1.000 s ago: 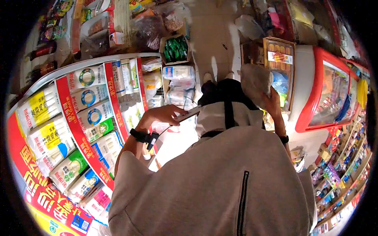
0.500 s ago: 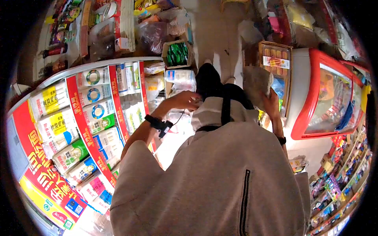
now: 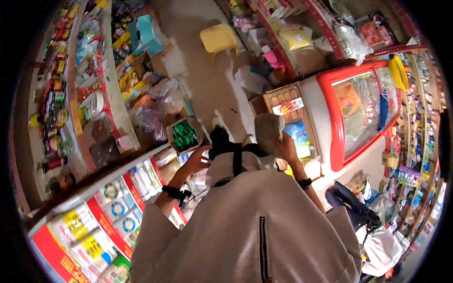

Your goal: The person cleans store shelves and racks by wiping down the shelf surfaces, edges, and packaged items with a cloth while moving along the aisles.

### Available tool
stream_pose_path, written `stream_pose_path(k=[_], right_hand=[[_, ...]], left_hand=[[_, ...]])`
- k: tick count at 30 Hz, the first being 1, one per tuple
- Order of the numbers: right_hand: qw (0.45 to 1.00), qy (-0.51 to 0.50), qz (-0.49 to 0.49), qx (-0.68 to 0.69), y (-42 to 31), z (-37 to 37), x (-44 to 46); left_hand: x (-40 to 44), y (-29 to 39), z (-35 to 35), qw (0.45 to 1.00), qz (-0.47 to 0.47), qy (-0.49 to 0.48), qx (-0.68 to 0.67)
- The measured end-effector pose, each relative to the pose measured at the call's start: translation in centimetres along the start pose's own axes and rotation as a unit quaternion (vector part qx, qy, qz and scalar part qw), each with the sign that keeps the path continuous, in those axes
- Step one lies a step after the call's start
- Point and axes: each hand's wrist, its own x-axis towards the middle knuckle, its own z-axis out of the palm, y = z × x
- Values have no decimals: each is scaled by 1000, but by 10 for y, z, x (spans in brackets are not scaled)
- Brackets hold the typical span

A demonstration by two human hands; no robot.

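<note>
My left hand (image 3: 197, 159) is at the front left of my body, its fingers curled around something mostly hidden, of which only a small pale glint shows. A black device (image 3: 175, 193) with a thin cable is strapped to that wrist. On the other side, my right hand (image 3: 287, 148) grips the edge of a grey, cloth-like item (image 3: 269, 132), which hangs beside my waist. A black band (image 3: 304, 182) circles my right wrist. Close beyond my left hand stands an open carton (image 3: 184, 136) of green packets.
Packaged noodles fill a red-edged rack (image 3: 108, 225) at lower left. A yellow stool (image 3: 219, 38) stands in the aisle. To the right are a tray of packaged food (image 3: 288, 106) and a red-framed freezer (image 3: 338, 137). Dark and white fabric (image 3: 381, 250) lies lower right, beside stocked shelves.
The view has turned; the noodle rack has shifted down and the stool shows more fully. My left hand has moved from beside the rack toward the green-packet carton. The grey item remains in my right hand.
</note>
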Motion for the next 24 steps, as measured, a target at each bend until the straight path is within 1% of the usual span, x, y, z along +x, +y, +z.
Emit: stream_pose_path(k=[1,2,3,4,5,7,8,9,10,11,12,14,16,19,20,22,23,24], right_hand=[[999,-19,30,-12,4,5,9],[997,5,33,-67,6,11,18],[996,24,15,-79,-10,16,25],[995,42,-2,-91,-25,22,30],[994,48,-1,-94,-37,27,36],[993,14,44,-107,-50,36,52],[993,20,44,-112,-56,41,59],[993,12,26,-114,-56,48,65],[993,2,9,-116,-53,54,70],[993,-10,46,-107,-48,62,74],[993,-10,47,-111,-56,67,77],[990,0,20,-136,-87,79,86],[993,-13,43,-108,-109,87,94],[972,-78,71,-209,-95,96,112],[972,-70,70,-211,-97,97,119],[958,-87,-9,-274,-110,99,132],[969,-48,-86,-228,-98,100,140],[974,-22,-80,-210,-106,105,147]], left_hand=[[16,-17,-9,993,111,37,16],[27,-35,-19,983,145,72,87],[34,-39,-28,966,173,112,159],[39,-27,-29,951,213,96,202],[42,-15,-39,963,197,33,180],[56,-1,-67,968,188,-34,160],[65,2,-83,979,130,-121,100],[75,-2,-95,975,68,-206,38],[86,-15,-95,975,73,-209,35],[94,-35,-89,972,171,-154,-42],[98,-44,-86,970,205,-120,-55],[98,-51,-86,981,177,-77,-11],[90,-56,-101,987,146,-72,3],[87,-61,-131,990,121,-67,15],[89,-62,-137,991,118,-63,18],[92,-64,-146,992,110,-55,28],[91,-67,-153,993,98,-56,35],[89,-70,-162,994,85,-56,42]])
